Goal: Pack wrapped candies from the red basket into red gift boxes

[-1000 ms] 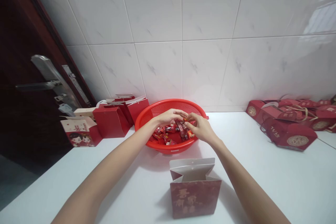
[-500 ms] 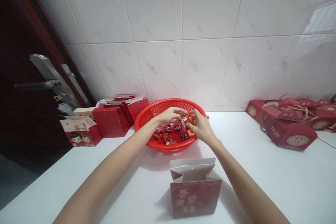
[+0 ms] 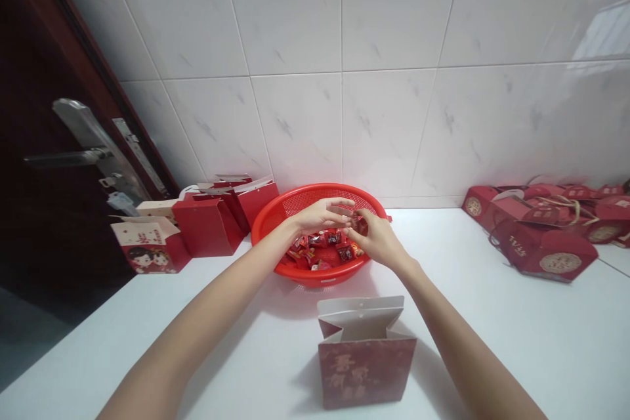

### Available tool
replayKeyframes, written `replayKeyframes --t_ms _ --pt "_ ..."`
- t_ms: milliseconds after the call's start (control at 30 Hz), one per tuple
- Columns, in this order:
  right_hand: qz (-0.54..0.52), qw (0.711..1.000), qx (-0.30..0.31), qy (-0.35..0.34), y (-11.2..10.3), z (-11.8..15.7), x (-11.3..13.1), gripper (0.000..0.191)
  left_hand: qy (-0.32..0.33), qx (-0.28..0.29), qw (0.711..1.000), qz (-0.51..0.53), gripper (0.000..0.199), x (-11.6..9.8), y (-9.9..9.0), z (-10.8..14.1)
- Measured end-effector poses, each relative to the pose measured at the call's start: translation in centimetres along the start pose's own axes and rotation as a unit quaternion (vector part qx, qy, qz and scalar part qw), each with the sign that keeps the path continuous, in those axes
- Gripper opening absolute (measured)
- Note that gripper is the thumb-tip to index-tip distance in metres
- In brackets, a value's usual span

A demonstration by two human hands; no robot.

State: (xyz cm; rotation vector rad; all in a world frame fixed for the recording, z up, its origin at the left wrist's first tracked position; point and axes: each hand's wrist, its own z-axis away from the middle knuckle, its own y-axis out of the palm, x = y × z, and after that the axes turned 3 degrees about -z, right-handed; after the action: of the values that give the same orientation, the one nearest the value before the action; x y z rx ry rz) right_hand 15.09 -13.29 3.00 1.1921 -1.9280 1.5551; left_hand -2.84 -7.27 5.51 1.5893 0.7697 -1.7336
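Both hands meet over the right part of a red plastic basket that holds several small wrapped candies. My left hand is palm inward with its fingers reaching right, curved around something that its fingers mostly hide. My right hand has thumb and forefinger bent toward the left fingertips, at a small reddish wrapped piece. Which hand bears its weight is unclear. Nearer to me, a dark red paper bag stands upright on the white table with its top open.
Several red gift bags stand left of the basket, beside a dark door with a metal handle. At the right lie several red gift boxes with cord handles. A tiled wall rises behind.
Candies that showed between my hands are now mostly hidden by the fingers. My left fingers have stretched slightly to the right, and my right thumb has moved a little left.
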Motion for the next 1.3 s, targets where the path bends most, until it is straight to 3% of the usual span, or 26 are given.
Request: replayKeyframes --t_ms 133,233,300,400,467,533,600,667,767,867,933,1100,1200,1300 --pt "0.004 1.000 0.001 0.002 -0.3 0.0 0.1 0.008 0.001 -0.013 0.999 -0.045 0.040 -0.1 0.6 -0.3" --pt "0.036 0.999 0.020 0.000 -0.4 0.0 0.2 0.012 -0.026 -0.073 0.970 -0.229 0.035 -0.6 -0.1 -0.1" --pt "0.070 0.997 0.035 0.001 -0.5 0.1 0.4 0.012 -0.077 -0.085 0.913 -0.392 0.034 -1.1 -1.0 0.5" --pt "0.112 0.992 0.059 0.008 -0.5 0.4 0.9 0.015 -0.180 -0.033 0.826 -0.533 0.041 -1.3 -1.4 2.0" --pt "0.150 0.985 0.082 0.022 -0.6 0.7 1.5 0.020 -0.249 0.029 0.751 -0.611 0.052 -1.0 -0.6 3.1" --pt "0.187 0.975 0.113 0.043 -0.9 1.1 2.3 0.029 -0.276 0.079 0.682 -0.673 0.060 -0.3 1.0 3.8" --pt "0.198 0.967 0.147 0.061 -1.3 1.5 2.9 0.041 -0.267 0.096 0.648 -0.707 0.065 0.3 2.7 4.0" --pt "0.193 0.961 0.184 0.074 -1.9 1.8 3.2 0.047 -0.250 0.094 0.632 -0.727 0.069 0.8 3.7 3.6" --pt "0.160 0.961 0.211 0.084 -2.5 1.9 2.6 0.035 -0.219 0.102 0.645 -0.725 0.058 1.1 3.9 2.5" --pt "0.062 0.978 0.172 0.105 -2.5 1.6 1.5 0.029 -0.176 0.102 0.714 -0.670 0.037 1.5 2.9 1.4" --pt "-0.052 0.980 0.141 0.129 -2.3 1.2 0.9 0.028 -0.150 0.093 0.758 -0.628 0.037 2.0 2.3 0.8" --pt "-0.259 0.945 0.094 0.177 -1.7 0.7 0.4 0.026 -0.119 0.091 0.788 -0.597 0.039 3.0 1.3 0.3" --pt "-0.301 0.930 0.081 0.194 -1.7 0.6 0.7 0.027 -0.085 0.070 0.827 -0.552 0.036 2.6 0.9 0.2" --pt "-0.304 0.930 0.062 0.198 -1.8 0.5 0.8 0.027 -0.008 0.010 0.879 -0.477 0.036 1.9 0.5 0.0"
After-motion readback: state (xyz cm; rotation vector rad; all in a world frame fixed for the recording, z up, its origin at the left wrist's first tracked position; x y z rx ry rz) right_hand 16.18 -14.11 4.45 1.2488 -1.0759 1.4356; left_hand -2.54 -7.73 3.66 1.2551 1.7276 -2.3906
